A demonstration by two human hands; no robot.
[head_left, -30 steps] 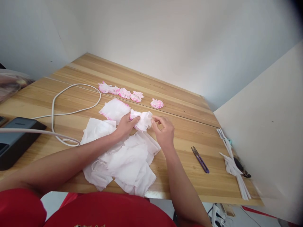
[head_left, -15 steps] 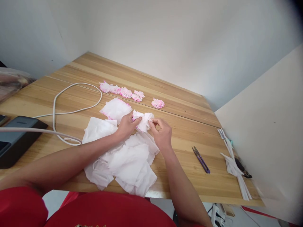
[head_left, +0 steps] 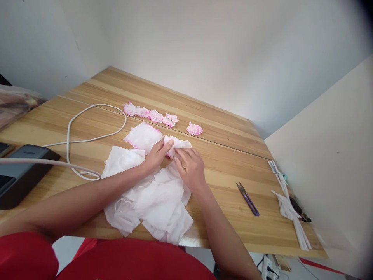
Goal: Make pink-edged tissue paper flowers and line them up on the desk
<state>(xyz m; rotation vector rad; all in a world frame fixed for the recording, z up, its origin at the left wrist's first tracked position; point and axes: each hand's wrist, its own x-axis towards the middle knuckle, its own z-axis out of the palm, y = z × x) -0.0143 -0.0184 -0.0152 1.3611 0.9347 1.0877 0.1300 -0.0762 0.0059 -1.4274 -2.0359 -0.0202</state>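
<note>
My left hand and my right hand meet over a small folded piece of white tissue with pink edges. Both pinch it, the left thumb and fingers on its left end, the right fingers laid over its near side. It lies low on the wooden table. Under my wrists spreads a loose pile of white tissue sheets. Another pink-edged tissue sheet lies just left of the held piece.
Several finished pink-and-white paper flowers lie in a row behind, with one more to their right. Purple snips lie to the right, white strips at the right edge. A white cable and a dark box sit left.
The tissue piece has come down from a raised bunch to lie flatter on the table. My right hand has moved left and over it, its fingers now laid across.
</note>
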